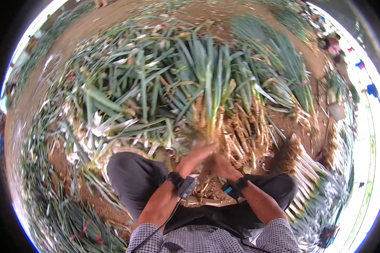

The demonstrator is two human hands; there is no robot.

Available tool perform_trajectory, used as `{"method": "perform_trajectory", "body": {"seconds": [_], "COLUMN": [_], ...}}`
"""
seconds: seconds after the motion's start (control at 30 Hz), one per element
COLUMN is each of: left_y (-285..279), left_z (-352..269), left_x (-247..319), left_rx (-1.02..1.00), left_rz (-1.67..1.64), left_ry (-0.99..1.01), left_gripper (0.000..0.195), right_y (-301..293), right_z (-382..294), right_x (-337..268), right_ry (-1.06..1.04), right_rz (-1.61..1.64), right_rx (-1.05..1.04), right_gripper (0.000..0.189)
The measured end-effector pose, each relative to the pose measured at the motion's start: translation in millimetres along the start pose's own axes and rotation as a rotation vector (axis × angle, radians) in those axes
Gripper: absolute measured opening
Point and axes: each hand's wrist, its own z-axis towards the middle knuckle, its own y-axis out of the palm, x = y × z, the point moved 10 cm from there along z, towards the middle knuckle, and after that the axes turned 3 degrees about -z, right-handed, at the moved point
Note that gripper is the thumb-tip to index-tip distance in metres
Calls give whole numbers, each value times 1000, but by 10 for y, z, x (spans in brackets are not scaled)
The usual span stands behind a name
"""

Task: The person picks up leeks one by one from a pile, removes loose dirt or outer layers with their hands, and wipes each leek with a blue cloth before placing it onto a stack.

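Note:
In the head view my left hand (pixel 199 154) and my right hand (pixel 218 163) meet in front of my lap, both blurred by motion. A green onion stalk (pixel 211 121) rises upright from between them, its root end at my fingers. Blur hides the fingers, so which hand grips it is not clear. Just beyond lie unpeeled green onions (pixel 240 139) with brown, dirty bases. To the left, cut or stripped leaves (pixel 123 126) are strewn in a heap. At my right knee, cleaned green onions (pixel 307 164) with white stems lie in a row.
A large pile of green onion leaves (pixel 129 72) spreads ahead. Tied bundles (pixel 291 72) lie at the back right, and more with red ties (pixel 82 218) at the lower left. A person's feet (pixel 101 3) show at the top edge. People sit at the far right.

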Motion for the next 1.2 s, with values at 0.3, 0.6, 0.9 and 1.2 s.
{"method": "perform_trajectory", "body": {"seconds": [0.3, 0.6, 0.9, 1.2], "left_y": [539, 712, 412, -266], "left_z": [-323, -729, -279, -310], "left_x": [131, 668, 1213, 1490], "left_rx": [-89, -191, -32, 114], "left_rz": [-293, -194, -783, -620], "left_ry": [206, 428, 446, 287], "left_gripper": [26, 38, 15, 20], "right_y": [-1703, -1885, -1997, -2575], "right_z": [-410, -289, -488, -831], "right_x": [540, 68, -102, 649], "right_ry": [188, -95, -56, -206], "right_rz": [622, 901, 766, 1249], "right_rx": [492, 479, 611, 1035], "right_gripper": [39, 31, 31, 29]}}
